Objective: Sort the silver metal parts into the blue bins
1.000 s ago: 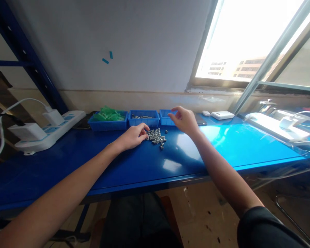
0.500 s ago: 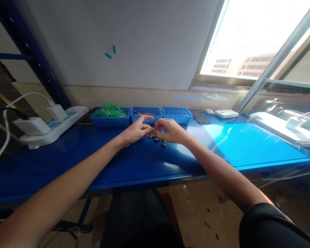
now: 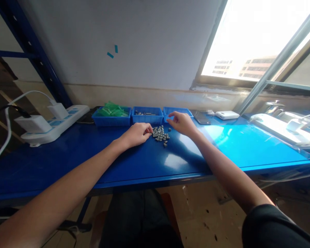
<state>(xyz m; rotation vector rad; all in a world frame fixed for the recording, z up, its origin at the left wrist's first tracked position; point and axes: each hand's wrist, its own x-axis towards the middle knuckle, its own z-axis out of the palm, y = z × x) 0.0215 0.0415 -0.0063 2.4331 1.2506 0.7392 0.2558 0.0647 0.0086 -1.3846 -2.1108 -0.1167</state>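
Observation:
A loose pile of small silvery metal screws [image 3: 158,134] lies on the blue tabletop [image 3: 134,163]. At the pile's left edge, my left hand [image 3: 137,134] has its thumb and fingertips drawn together; whatever is between them is too small to make out. My right hand [image 3: 182,123] hovers at the front of the right blue bin [image 3: 188,112], its thumb and fingers apart and nothing visible in them. The middle blue bin [image 3: 147,120], behind the pile, contains small metal parts. Green plastic pieces [image 3: 111,109] fill the left blue bin [image 3: 112,121].
On the left stands a white power strip [image 3: 57,124] with plugged-in chargers and cables. A dark phone [image 3: 203,117] and a white box-shaped device [image 3: 227,114] lie right of the bins. Another white power strip [image 3: 281,127] is at far right, near a slanted metal post [image 3: 268,72].
My hands were together over the pile and have separated. My right hand moved right and up toward the right bin, fingers parting. My left hand lowered to the pile's edge, fingertips closing.

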